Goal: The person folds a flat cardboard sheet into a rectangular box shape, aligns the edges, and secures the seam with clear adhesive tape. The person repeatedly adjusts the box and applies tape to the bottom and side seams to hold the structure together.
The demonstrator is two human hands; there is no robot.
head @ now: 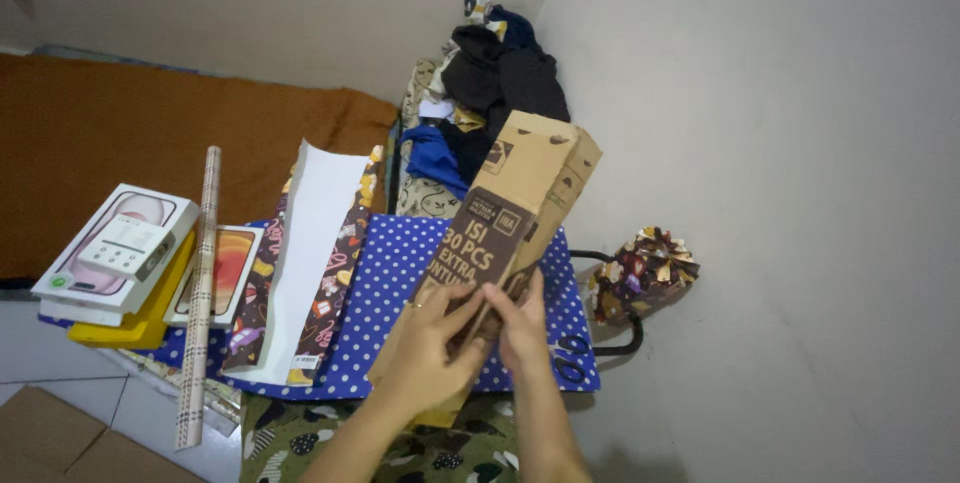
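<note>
Head view, looking down. Hidden or unclear: the lower end of the long brown cardboard box (510, 223) is covered by both hands, so its near flap cannot be made out; both forearms run out of frame at the bottom edge; a pair of blue-handled scissors (572, 355) lies partly behind the right wrist, blades not visible. Left hand (432, 343): fingers curled around the box's lower left edge, gripping it. Right hand (524, 328): fingers narrow, pressed on the box's lower right corner, holding it as well. Box position: tilted, raised above the blue polka-dot wrapping sheet (395, 273), top end pointing toward the wall corner. Surface and room: pale tiled floor at lower left, plain off-white walls meeting in a corner, an orange-brown cloth (130, 133) spread along the far left. Surrounding items: a rolled tube of checked wrapping paper (200, 283) lying lengthwise; a half-unrolled patterned wrapping sheet (315, 253) showing its white underside; a white phone box (115, 248) stacked on a yellow flat item (150, 318); a second phone box (225, 273) just beside the tube; a heap of dark and blue clothes (480, 93) against the corner; a dark foil gift bow (640, 273) near the right wall; green patterned fabric (330, 438) under the forearms.
</note>
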